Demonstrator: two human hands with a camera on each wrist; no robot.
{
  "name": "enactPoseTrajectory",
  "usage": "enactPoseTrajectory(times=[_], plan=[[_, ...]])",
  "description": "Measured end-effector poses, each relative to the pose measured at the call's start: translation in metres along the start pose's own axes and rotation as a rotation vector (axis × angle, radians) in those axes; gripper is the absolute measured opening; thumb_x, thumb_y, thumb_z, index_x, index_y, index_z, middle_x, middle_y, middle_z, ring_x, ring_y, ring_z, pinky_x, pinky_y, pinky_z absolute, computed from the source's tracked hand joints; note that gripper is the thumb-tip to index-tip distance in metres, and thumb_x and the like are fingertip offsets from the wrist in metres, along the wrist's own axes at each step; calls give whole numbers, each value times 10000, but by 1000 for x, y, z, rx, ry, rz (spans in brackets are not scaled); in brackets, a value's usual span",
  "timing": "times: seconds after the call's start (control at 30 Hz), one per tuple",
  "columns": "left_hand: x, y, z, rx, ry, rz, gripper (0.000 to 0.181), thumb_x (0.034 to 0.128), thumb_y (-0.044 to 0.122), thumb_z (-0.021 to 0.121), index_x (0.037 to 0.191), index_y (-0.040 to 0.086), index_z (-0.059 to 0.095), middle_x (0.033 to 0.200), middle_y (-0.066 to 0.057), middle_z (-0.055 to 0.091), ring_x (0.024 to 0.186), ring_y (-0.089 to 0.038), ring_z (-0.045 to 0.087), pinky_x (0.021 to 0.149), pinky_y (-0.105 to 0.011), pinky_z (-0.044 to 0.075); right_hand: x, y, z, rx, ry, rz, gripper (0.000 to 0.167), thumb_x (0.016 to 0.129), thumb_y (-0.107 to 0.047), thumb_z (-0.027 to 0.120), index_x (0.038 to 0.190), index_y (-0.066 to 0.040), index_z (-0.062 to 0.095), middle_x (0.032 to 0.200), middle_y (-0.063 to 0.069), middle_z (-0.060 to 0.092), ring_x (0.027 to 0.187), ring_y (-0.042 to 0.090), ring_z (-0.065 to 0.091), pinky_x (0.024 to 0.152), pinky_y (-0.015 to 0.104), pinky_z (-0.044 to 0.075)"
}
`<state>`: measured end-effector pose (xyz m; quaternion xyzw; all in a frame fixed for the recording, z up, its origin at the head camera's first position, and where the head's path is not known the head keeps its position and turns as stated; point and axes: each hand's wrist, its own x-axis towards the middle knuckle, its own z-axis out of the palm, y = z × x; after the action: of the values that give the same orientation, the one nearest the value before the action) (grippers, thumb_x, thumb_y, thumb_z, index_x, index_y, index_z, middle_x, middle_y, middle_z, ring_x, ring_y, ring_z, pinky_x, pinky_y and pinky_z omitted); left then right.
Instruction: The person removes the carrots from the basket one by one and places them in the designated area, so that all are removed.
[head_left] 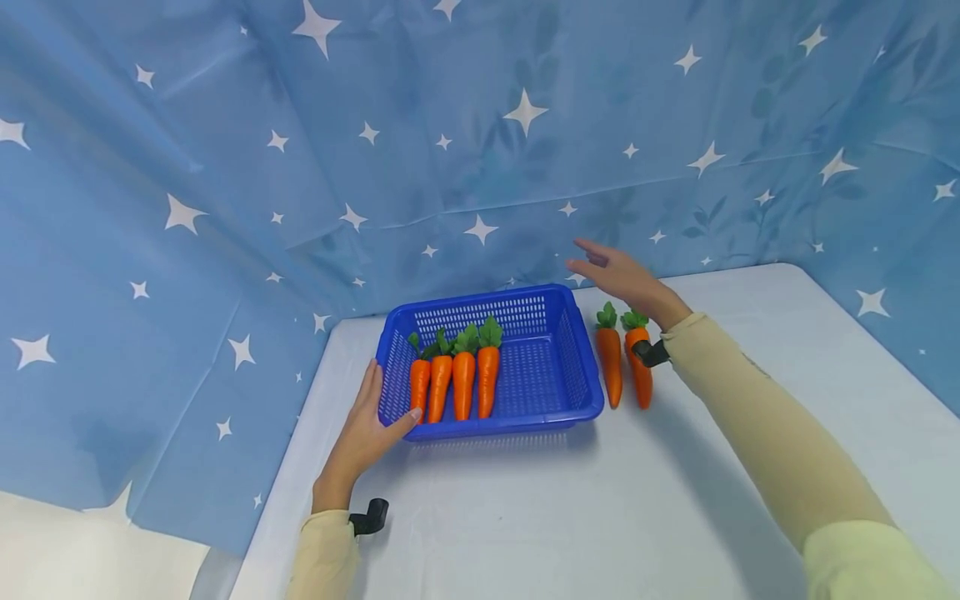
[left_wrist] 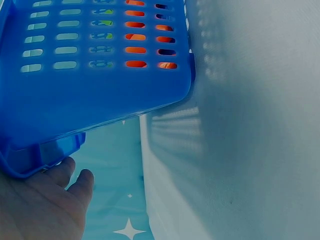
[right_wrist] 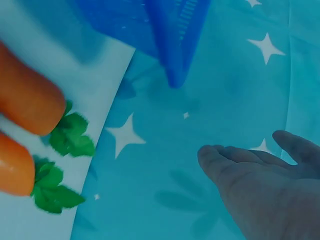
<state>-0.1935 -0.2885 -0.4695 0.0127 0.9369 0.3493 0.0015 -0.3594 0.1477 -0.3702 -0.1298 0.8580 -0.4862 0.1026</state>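
A blue plastic basket (head_left: pixel 551 421) with slotted walls sits on the white table, and several orange carrots (head_left: pixel 463 383) with green tops lie side by side in its left half. At its front left corner my left hand (head_left: pixel 365 433) holds the rim, thumb over the front edge and fingers along the left side. My right hand (head_left: pixel 618 275) is raised beyond the basket's back right corner, fingers extended and holding nothing. Two more carrots, one (head_left: pixel 610 362) nearer the basket and one (head_left: pixel 642 379) partly hidden by the right wrist camera, lie right of the basket.
The white table (head_left: pixel 510 517) reaches back to a blue curtain (head_left: pixel 420 167) with white stars. The same curtain hangs along the left and right sides. Black wrist cameras (head_left: pixel 370 517) sit on both arms.
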Motion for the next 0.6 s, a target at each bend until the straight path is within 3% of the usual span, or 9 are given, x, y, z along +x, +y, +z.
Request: enactPoseTrajectory(times=[0.23, 0.6], plan=[[1, 0, 0, -1, 1, -3, 1166, 944, 621, 681, 1730, 124, -22, 1801, -87, -53, 1631, -414, 69, 1207, -691, 194, 10, -11, 11, 26, -22, -27, 761, 1101, -519, 532, 1720, -161, 272, 1719, 195, 319, 1578, 434, 275, 1217, 694, 257], [0, -1, 1, -14, 8, -7, 1174, 937, 618, 699, 1732, 129, -14, 1802, -82, -40, 1630, -412, 92, 1198, -700, 219, 21, -24, 33, 69, -80, -68, 717, 1105, -489, 540, 1697, -140, 339, 1725, 176, 313, 1580, 440, 264, 1227, 686, 239]])
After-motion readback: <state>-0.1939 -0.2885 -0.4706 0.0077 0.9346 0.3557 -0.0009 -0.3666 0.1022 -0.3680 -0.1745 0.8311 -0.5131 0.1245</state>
